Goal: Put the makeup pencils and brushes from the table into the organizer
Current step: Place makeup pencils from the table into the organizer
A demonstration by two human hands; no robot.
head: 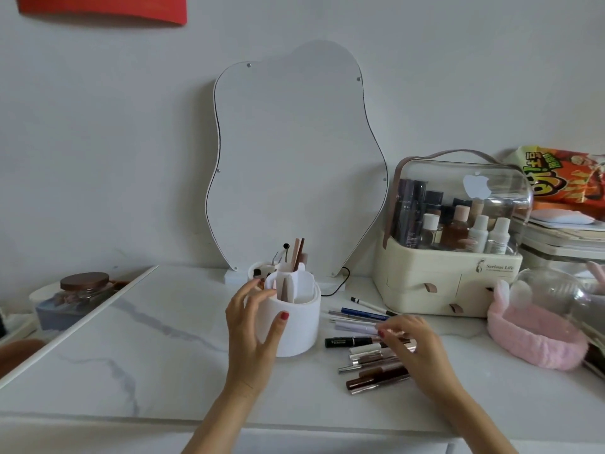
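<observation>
The left hand (pixel 253 326) grasps the white organizer (pixel 294 326) on the table (pixel 147 355); the right hand (pixel 414 348) pinches a pencil (pixel 357 328) from the pile to the right.

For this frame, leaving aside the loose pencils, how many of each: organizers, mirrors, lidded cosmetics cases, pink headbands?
White round compartmented organizer: 1
White wavy-edged mirror: 1
Cream cosmetics case with clear dome lid: 1
Pink fluffy headband: 1
Total: 4
</observation>
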